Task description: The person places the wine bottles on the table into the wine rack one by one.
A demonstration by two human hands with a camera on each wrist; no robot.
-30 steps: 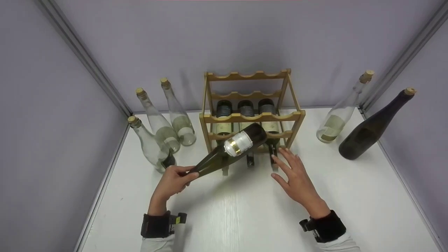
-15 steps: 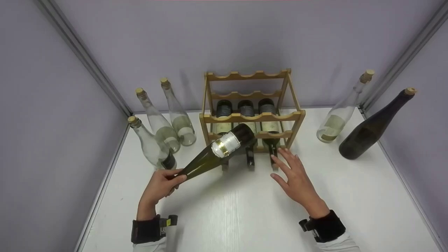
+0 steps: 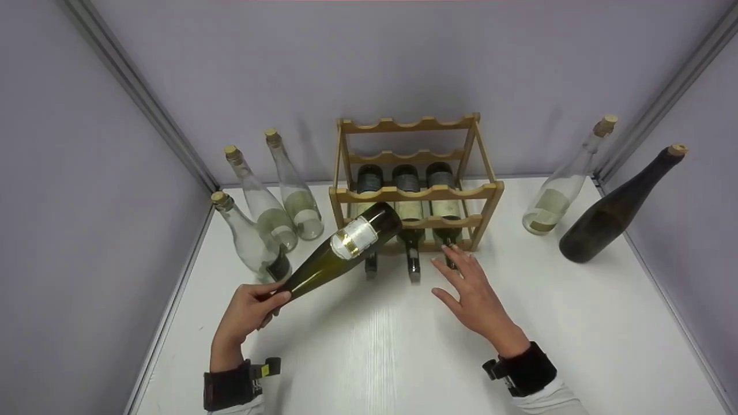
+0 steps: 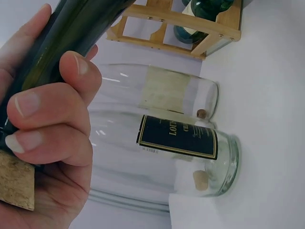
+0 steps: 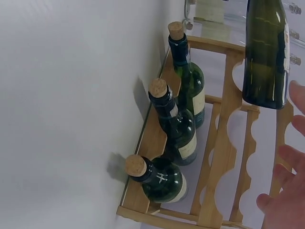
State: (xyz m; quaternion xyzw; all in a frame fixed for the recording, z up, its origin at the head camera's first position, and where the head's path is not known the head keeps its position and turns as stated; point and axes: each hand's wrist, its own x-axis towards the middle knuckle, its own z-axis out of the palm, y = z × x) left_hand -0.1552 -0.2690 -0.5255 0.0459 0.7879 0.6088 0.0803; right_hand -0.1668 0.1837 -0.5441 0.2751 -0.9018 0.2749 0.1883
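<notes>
My left hand (image 3: 248, 311) grips a green glass wine bottle (image 3: 351, 239) by its neck. The bottle is tilted, its base up and to the right, with a white and gold label. Its cork (image 4: 16, 183) shows below my curled fingers in the left wrist view. In front of the wooden wine rack (image 3: 414, 195), the bottle hides part of the rack's left side. My right hand (image 3: 473, 297) has its fingers spread and holds nothing, near the necks of the rack's bottles. Three corked dark bottles (image 5: 178, 136) lie in the rack's lowest tier.
On the left stand three clear corked bottles, the nearest clear bottle (image 3: 248, 236) bearing a black label (image 4: 178, 137). A clear bottle (image 3: 556, 196) and a dark bottle (image 3: 611, 213) stand at the right. Grey walls (image 3: 392, 57) enclose the white table (image 3: 369, 357).
My left hand has drawn the green bottle leftward and slightly toward me. The right hand has shifted a little left, its fingers still spread. Rack and standing bottles stay put.
</notes>
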